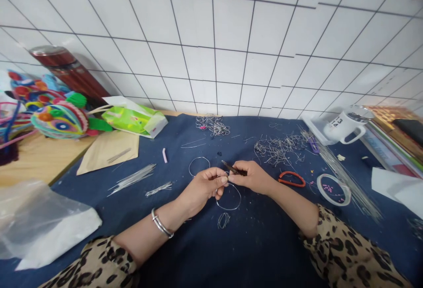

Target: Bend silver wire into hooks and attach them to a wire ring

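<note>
My left hand (205,186) is closed in a pinch on a thin wire ring (229,201) that hangs down over the dark blue cloth (251,244). My right hand (253,177) is closed around small dark pliers (231,168), whose tips meet the wire at the top of the ring, right next to my left fingertips. A second wire ring (198,166) lies on the cloth just left of my hands. A small wire coil (224,220) lies below them.
Cut straight wires (134,179) lie at left, tangled wire scraps (279,148) at back right. Orange-handled pliers (292,179), a tape roll (333,189), a white mug (343,127), a plastic bag (39,224), a green packet (135,120) and colourful pipe-cleaner crafts (56,116) surround the work area.
</note>
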`<state>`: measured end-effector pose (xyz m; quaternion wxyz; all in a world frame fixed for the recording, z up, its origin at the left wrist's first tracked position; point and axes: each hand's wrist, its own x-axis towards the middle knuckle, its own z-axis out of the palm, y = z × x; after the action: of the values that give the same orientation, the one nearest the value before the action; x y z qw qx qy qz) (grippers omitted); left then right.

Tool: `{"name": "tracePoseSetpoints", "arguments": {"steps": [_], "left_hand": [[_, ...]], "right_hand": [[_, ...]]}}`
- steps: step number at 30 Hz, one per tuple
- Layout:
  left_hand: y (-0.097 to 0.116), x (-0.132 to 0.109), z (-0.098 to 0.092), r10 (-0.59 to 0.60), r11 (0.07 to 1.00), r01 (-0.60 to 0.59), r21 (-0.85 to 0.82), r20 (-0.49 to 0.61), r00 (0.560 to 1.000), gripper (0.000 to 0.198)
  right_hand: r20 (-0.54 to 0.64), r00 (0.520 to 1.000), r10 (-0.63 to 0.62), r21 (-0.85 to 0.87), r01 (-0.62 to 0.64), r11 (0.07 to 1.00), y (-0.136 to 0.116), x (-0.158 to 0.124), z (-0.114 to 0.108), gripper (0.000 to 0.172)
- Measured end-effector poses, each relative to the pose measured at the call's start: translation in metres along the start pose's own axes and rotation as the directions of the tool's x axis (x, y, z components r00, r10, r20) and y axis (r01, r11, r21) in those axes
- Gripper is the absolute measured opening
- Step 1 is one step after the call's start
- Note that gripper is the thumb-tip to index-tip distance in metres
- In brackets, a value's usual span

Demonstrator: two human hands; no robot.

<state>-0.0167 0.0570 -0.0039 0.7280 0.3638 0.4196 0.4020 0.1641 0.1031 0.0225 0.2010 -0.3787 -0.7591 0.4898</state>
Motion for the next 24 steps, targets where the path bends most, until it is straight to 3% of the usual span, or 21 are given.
{"name": "tracePoseSetpoints", "arguments": {"steps": [12, 24], "left_hand": [[0.0002, 0.0002, 0.0019, -0.023, 0.977, 0.024, -0.212, 0.008, 1.000, 0.017], [0.0001, -0.0024, 0.0068, -0.021, 0.984, 0.014, -0.179, -0.035, 0.999, 0.017]], "right_hand": [[-0.019, 1.000, 0.017, -0.005, -0.017, 1.000, -0.0034, -0.0008, -0.0021, 0.019], [-0.032, 0.995, 0.097, 0.092, -0.094, 0.991, 0.0019, 0.0015, 0.0004, 0.015]]}}
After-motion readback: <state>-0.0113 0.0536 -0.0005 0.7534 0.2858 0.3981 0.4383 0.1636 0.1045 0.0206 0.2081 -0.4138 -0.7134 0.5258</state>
